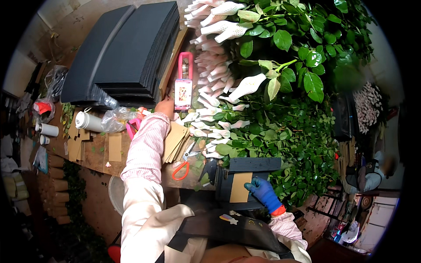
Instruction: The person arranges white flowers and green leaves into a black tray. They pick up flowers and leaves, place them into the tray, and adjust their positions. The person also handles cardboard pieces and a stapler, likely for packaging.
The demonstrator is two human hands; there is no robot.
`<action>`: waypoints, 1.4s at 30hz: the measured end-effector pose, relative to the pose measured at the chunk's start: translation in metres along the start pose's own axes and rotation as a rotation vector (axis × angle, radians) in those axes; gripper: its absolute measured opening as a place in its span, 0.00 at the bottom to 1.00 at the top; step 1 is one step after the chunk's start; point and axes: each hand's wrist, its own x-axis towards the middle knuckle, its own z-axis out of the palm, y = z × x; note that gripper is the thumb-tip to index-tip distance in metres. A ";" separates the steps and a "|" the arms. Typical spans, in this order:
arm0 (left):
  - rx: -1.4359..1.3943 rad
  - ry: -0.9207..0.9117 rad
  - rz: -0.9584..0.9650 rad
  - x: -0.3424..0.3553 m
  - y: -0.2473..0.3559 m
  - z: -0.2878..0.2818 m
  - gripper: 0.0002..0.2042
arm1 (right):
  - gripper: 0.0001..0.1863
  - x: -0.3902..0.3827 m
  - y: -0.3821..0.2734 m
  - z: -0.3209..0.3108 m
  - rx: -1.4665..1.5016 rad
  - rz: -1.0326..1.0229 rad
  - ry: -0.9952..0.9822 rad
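Observation:
My left hand [164, 107] reaches forward beside a pink-and-white rectangular item [183, 94], below a pink tape dispenser [185, 60]; its fingertips are too hidden to read. My right hand [262, 193], in a blue glove, has curled fingers on the edge of a tan cardboard strip [240, 186], which lies on dark corrugated sheets [254, 163]. Near my left forearm are a pile of tan cards [174, 140] and orange-handled scissors [180, 171]. White mesh-sleeved flower heads [245, 85] with leafy stems [298, 149] fill the right of the bench.
A tall stack of dark corrugated sheets [123, 48] stands at back left, with a white bottle [87, 122] and plastic bags [114, 121] before it. The wooden bench edge [101, 166] crosses my left forearm's side. At far right are another person [370, 177] and more wrapped flowers [366, 105].

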 end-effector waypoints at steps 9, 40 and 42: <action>-0.218 -0.256 0.283 -0.025 0.041 -0.061 0.13 | 0.20 0.006 0.011 0.002 -0.041 0.070 -0.048; -0.261 -0.572 0.284 -0.012 0.089 0.001 0.21 | 0.23 0.009 0.019 0.005 0.008 0.038 -0.033; -0.368 -0.514 0.287 -0.011 0.077 -0.010 0.20 | 0.23 0.009 0.016 0.004 -0.008 0.034 -0.034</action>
